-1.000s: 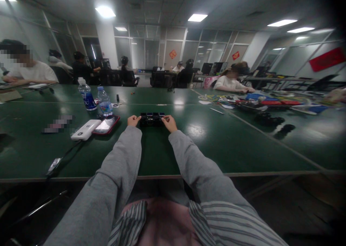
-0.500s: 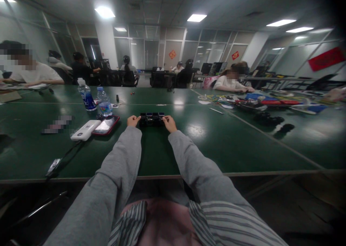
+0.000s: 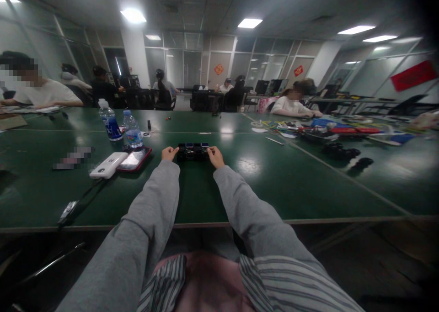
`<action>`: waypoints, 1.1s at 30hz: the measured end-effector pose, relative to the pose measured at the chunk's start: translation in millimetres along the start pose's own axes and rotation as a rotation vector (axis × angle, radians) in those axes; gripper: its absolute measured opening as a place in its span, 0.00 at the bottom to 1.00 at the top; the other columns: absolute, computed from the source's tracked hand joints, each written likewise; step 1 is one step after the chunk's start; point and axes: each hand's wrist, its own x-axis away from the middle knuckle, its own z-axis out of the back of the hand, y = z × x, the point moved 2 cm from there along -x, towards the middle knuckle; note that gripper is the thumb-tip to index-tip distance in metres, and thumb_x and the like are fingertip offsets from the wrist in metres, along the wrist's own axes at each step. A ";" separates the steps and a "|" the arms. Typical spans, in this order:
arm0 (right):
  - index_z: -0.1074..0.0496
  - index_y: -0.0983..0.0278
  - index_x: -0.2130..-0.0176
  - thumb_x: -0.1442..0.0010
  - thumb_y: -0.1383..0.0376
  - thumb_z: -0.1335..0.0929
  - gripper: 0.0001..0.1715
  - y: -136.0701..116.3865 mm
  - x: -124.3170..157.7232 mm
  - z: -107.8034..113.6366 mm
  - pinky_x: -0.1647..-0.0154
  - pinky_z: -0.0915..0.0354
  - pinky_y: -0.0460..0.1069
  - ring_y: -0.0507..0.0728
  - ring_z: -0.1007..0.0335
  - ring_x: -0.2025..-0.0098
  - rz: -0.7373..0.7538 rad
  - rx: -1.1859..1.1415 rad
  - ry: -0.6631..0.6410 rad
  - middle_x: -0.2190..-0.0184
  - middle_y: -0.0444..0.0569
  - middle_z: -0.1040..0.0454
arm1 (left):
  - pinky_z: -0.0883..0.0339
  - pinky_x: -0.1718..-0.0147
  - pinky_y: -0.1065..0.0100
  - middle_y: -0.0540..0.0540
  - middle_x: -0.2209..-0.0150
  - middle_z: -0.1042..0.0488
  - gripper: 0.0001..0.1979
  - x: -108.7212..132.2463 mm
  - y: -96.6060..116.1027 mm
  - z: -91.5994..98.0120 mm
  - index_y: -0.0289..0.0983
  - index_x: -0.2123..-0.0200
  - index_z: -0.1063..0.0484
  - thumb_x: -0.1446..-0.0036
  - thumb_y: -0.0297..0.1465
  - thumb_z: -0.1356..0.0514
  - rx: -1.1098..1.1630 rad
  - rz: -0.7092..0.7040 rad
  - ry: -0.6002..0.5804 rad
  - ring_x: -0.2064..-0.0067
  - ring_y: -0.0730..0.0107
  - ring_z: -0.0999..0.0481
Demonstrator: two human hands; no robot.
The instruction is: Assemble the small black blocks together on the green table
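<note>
A row of small black blocky devices (image 3: pixel 193 151), with bluish-grey top faces, rests on the green table (image 3: pixel 206 188) in front of me. My left hand (image 3: pixel 169 153) grips the row's left end between thumb and fingers. At the right end, my right hand (image 3: pixel 215 156) pinches the row the same way. Both arms reach forward in grey sleeves. What kind of devices they are is too small and dark to make out.
Left of my hands lie a red-edged phone (image 3: pixel 136 159) and a white power bank (image 3: pixel 109 165) with a cable. Two bottles, one dark blue (image 3: pixel 110 122) and one clear (image 3: pixel 132 130), stand behind them. Tools and cables (image 3: pixel 343 130) spread at right. Co-workers sit around.
</note>
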 end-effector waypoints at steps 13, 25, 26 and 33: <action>0.32 0.61 0.63 0.46 0.56 0.37 0.13 -3.7 3.1 1.5 0.57 0.39 0.50 0.52 0.34 0.65 -0.029 -0.090 0.019 0.66 0.46 0.28 | 0.52 0.82 0.76 0.57 0.85 0.47 0.21 1.0 0.0 -0.7 0.38 0.85 0.48 0.55 0.36 0.37 0.034 0.006 -0.003 0.80 0.80 0.47; 0.32 0.60 0.59 0.41 0.58 0.41 0.14 -7.2 5.3 7.0 0.53 0.39 0.51 0.54 0.32 0.60 -0.091 -0.023 0.048 0.63 0.48 0.27 | 0.50 0.81 0.76 0.57 0.85 0.47 0.20 3.2 2.9 1.6 0.37 0.84 0.47 0.55 0.37 0.37 0.017 0.017 -0.010 0.80 0.80 0.45; 0.33 0.60 0.59 0.41 0.57 0.40 0.14 -7.9 5.7 6.3 0.53 0.39 0.51 0.54 0.32 0.60 -0.097 -0.021 0.037 0.63 0.48 0.27 | 0.50 0.81 0.77 0.57 0.85 0.47 0.21 3.2 3.0 1.8 0.37 0.85 0.47 0.55 0.37 0.37 0.009 0.008 -0.007 0.80 0.80 0.46; 0.37 0.62 0.54 0.51 0.50 0.32 0.29 -4.3 5.7 0.0 0.51 0.37 0.52 0.54 0.31 0.56 -0.080 -0.031 -0.097 0.58 0.50 0.28 | 0.42 0.76 0.76 0.53 0.78 0.35 0.11 2.5 4.2 1.1 0.35 0.74 0.32 0.54 0.37 0.36 -0.007 0.101 -0.001 0.75 0.77 0.37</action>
